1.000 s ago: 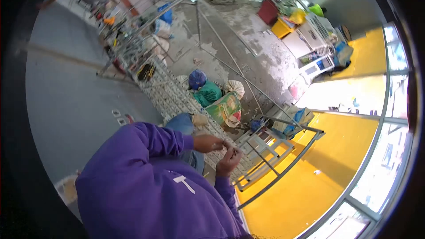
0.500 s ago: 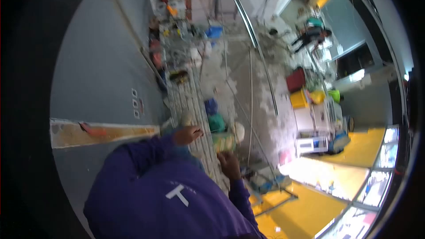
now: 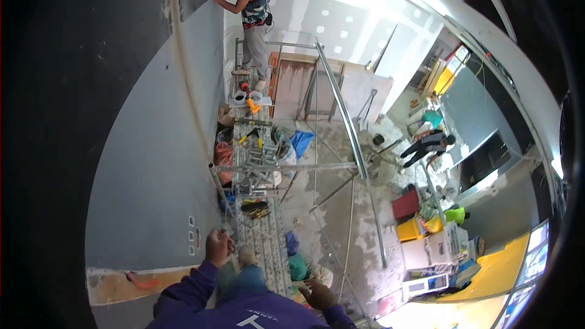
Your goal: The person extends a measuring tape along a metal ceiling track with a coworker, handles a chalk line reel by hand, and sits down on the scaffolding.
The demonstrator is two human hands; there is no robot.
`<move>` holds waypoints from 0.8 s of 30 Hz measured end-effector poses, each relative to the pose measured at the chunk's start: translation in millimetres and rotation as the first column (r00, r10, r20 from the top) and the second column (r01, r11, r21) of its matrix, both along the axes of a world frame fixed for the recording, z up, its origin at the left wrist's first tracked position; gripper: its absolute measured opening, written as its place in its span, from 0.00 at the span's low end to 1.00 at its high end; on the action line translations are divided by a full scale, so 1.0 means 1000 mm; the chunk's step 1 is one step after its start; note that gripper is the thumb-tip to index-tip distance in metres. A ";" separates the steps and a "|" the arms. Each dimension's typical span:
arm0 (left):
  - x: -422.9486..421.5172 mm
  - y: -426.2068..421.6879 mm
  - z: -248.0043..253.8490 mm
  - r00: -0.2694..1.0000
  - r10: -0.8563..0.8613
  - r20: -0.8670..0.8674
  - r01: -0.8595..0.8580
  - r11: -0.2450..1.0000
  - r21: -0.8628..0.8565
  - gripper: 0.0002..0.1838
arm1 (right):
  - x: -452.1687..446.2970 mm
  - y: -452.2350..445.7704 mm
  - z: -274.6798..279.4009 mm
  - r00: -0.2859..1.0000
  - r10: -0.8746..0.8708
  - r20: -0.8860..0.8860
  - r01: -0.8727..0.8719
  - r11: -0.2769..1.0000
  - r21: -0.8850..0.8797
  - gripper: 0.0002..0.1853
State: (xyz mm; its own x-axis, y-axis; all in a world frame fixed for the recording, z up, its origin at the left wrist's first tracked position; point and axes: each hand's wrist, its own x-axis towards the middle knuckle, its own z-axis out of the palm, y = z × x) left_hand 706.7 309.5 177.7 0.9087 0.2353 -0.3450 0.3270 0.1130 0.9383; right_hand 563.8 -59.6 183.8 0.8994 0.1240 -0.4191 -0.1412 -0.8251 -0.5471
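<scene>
My left hand (image 3: 219, 247) is raised beside the grey wall (image 3: 152, 183), its fingers curled in; whether anything sits inside them I cannot make out. Lower down, my right hand (image 3: 318, 295) is over the outer side of the scaffold platform, fingers apart and nothing visible in them. My shoe and trouser leg (image 3: 248, 275) show on the perforated metal planks (image 3: 262, 240). On the planks ahead lie a dark tool tray with yellow-handled tools (image 3: 255, 208), a heap of metal pieces (image 3: 259, 164) and an orange power tool (image 3: 253, 106).
A person (image 3: 253, 24) stands on the platform's far end, one hand on the wall. Scaffold rails (image 3: 286, 166) cross the platform, and a long metal bar (image 3: 341, 106) slants past it. Far below, another person (image 3: 426, 144) is near yellow (image 3: 409, 229) and dark red containers (image 3: 405, 204).
My view has tilted up, bringing the person on the platform into sight. My left hand now appears closer to the wall, and my right hand lower in the picture.
</scene>
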 end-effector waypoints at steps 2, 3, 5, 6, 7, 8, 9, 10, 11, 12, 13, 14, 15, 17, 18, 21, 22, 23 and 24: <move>0.055 0.010 0.020 0.990 0.032 0.136 -0.034 0.999 0.012 0.11 | 0.041 -0.001 0.015 0.997 0.055 0.047 -0.052 0.997 -0.062 0.25; 0.079 0.016 0.040 0.977 0.025 0.212 -0.026 1.000 0.002 0.11 | 0.061 -0.003 0.018 0.996 0.070 0.062 -0.065 0.994 -0.082 0.25; 0.122 0.024 0.074 0.957 0.008 0.291 -0.020 0.999 0.040 0.10 | 0.099 -0.005 0.023 0.990 0.101 0.094 -0.090 0.990 -0.112 0.26; 0.139 0.027 0.085 0.939 -0.008 0.344 -0.017 0.997 0.071 0.10 | 0.120 0.002 0.050 0.996 0.055 0.063 -0.046 0.990 -0.130 0.27; 0.153 0.030 0.094 0.919 -0.025 0.394 -0.018 0.994 0.105 0.10 | 0.139 0.002 0.057 0.995 0.046 0.093 -0.033 0.990 -0.136 0.27; 0.164 0.030 0.102 0.924 -0.029 0.382 -0.002 0.997 0.081 0.11 | 0.156 0.001 0.063 0.992 0.037 0.120 -0.020 0.990 -0.139 0.27; 0.171 0.026 0.109 0.923 -0.020 0.385 0.006 0.999 0.039 0.11 | 0.170 -0.001 0.066 0.989 0.028 0.147 -0.007 0.990 -0.139 0.27; 0.177 0.019 0.115 0.922 -0.012 0.388 0.015 1.000 -0.003 0.11 | 0.182 -0.005 0.066 0.969 0.018 0.248 -0.001 0.998 -0.066 0.27; 0.182 0.016 0.117 0.920 -0.006 0.392 0.025 0.999 -0.045 0.11 | 0.195 -0.006 0.069 0.971 -0.008 0.239 0.019 0.999 -0.042 0.27; 0.184 0.014 0.108 0.908 -0.055 0.415 0.064 0.998 -0.009 0.11 | 0.209 -0.009 0.072 0.972 -0.034 0.232 0.040 0.999 -0.020 0.28; 0.183 0.011 0.104 0.918 -0.100 0.383 0.102 0.995 0.016 0.11 | 0.223 -0.013 0.076 0.972 -0.059 0.226 0.060 0.998 0.002 0.28; 0.178 0.007 0.108 0.928 -0.109 0.356 0.106 0.994 0.029 0.10 | 0.237 -0.017 0.076 0.940 0.005 0.341 0.012 0.999 -0.047 0.26; 0.172 0.005 0.111 0.940 -0.120 0.321 0.111 0.993 0.045 0.10 | 0.252 -0.021 0.078 0.949 0.012 0.315 0.017 0.996 -0.089 0.26; 0.158 0.008 0.102 0.938 -0.087 0.335 0.047 0.991 0.128 0.10 | 0.278 -0.023 0.099 0.970 0.024 0.243 0.019 0.984 -0.175 0.26; 0.154 0.008 0.100 0.936 -0.067 0.347 0.012 0.987 0.159 0.10 | 0.295 -0.035 0.090 0.942 0.085 0.323 -0.038 0.988 -0.149 0.27; 0.138 0.025 0.104 0.910 0.124 0.395 -0.202 0.966 0.162 0.10 | 0.347 -0.051 0.109 0.920 0.178 0.350 -0.120 0.976 -0.181 0.26; 0.131 0.033 0.094 0.892 0.200 0.406 -0.273 0.953 0.129 0.09 | 0.367 -0.056 0.124 0.906 0.228 0.358 -0.165 0.966 -0.199 0.27; 0.128 0.041 0.085 0.866 0.273 0.418 -0.339 0.936 0.092 0.09 | 0.390 -0.062 0.143 0.888 0.276 0.368 -0.205 0.954 -0.220 0.27; 0.126 0.049 0.087 0.836 0.265 0.480 -0.381 0.910 0.162 0.10 | 0.413 -0.068 0.163 0.858 0.314 0.406 -0.238 0.944 -0.229 0.27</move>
